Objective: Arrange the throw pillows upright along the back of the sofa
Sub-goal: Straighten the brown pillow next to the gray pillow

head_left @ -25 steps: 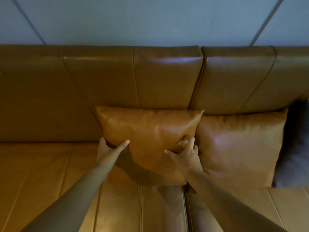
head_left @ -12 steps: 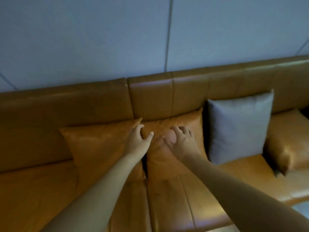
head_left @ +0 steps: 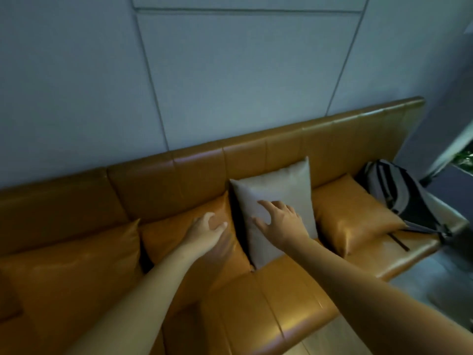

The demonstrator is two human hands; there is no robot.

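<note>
Apparently to straighten it against the tan leather sofa back (head_left: 179, 180), both hands, the left hand (head_left: 204, 230) and right hand (head_left: 280, 221), spread open and empty toward the upright grey fabric pillow (head_left: 279, 190).

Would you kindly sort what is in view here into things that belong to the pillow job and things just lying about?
Part of the job:
- grey fabric pillow
- three tan leather pillows
- tan leather sofa back
- left hand, right hand, both open

Lying about:
- grey and black backpack
</note>
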